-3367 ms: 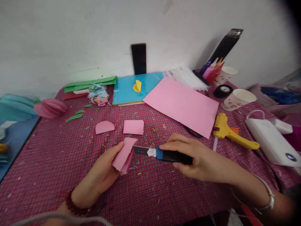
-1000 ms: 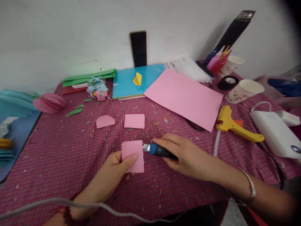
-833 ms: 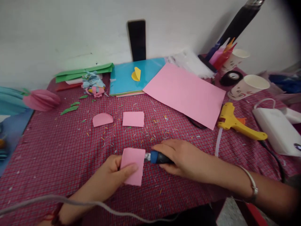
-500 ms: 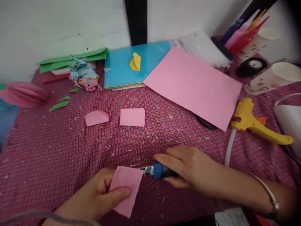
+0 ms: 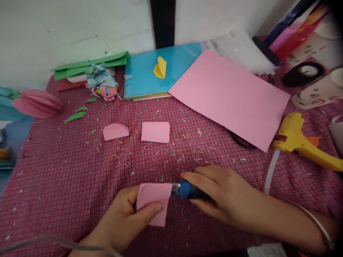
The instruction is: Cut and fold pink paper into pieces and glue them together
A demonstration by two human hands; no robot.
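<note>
Pink paper piece: it is at the near middle of the bench, lifted a little, with its flat face toward you. Its right edge meets the front of the cutter.
Left hand: your fingers are clamped on the pink paper piece, with the thumb pressed on its front face and the other fingers behind it.
Cutter: the handle is blue and black, almost level, pointing left. The blade goes behind the right edge of the paper, so its tip is hidden.
Right hand: your fingers are closed together around the cutter handle, the index finger lying along its top. A thin bangle is on the wrist.
Small pink square: it lies flat on the bench, farther than your hands and well apart from them.
Pink half-circle: it is just left of the small pink square, not touching it.
Large pink sheet: it is at the far right, and its far left edge lies over the blue sheets.
Yellow folded piece: it rests on the blue sheets.
Glue gun: it is yellow and lies just right of the near corner of the large pink sheet.
Paper slivers: they are scattered on the checked cloth between your hands and the small pink square.
</note>
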